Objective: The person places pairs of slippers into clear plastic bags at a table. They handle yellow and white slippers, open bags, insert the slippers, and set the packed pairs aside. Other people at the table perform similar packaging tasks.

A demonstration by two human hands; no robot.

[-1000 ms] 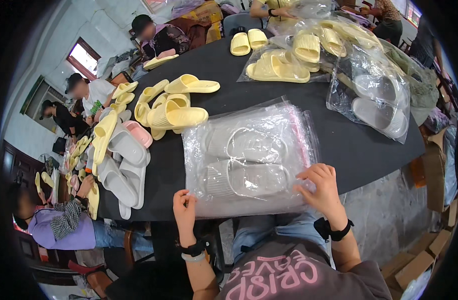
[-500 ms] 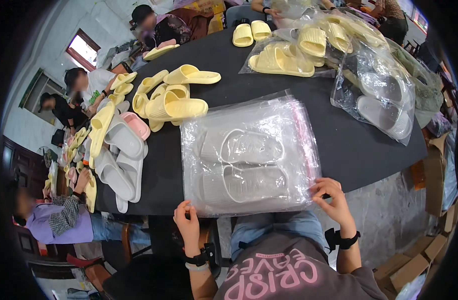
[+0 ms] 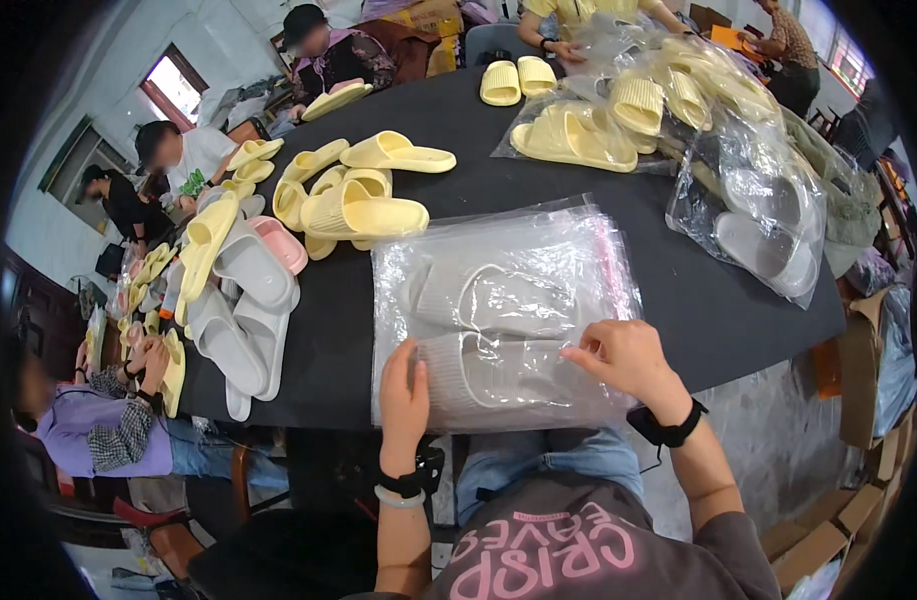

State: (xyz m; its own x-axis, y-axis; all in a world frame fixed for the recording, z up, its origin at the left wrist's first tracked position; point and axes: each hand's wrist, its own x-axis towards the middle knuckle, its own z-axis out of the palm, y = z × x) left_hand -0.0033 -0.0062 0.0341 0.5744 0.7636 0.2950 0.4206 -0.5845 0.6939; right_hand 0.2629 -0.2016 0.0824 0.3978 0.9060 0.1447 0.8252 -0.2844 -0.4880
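Observation:
A clear plastic bag holding a pair of grey slippers lies flat on the black table in front of me. My left hand presses on the bag's near left corner. On the near right part of the bag rests my right hand, its fingers curled against the plastic over the nearer slipper. Both wrists carry dark bands.
Loose yellow slippers and grey slippers lie left of the bag, with a pink one among them. Bagged slippers sit at the right and far side. Other people sit around the table. Cardboard boxes stand lower right.
The bag has slid closer to the table's near edge. Both hands have moved up onto its near part, the right hand shifting left over the slipper.

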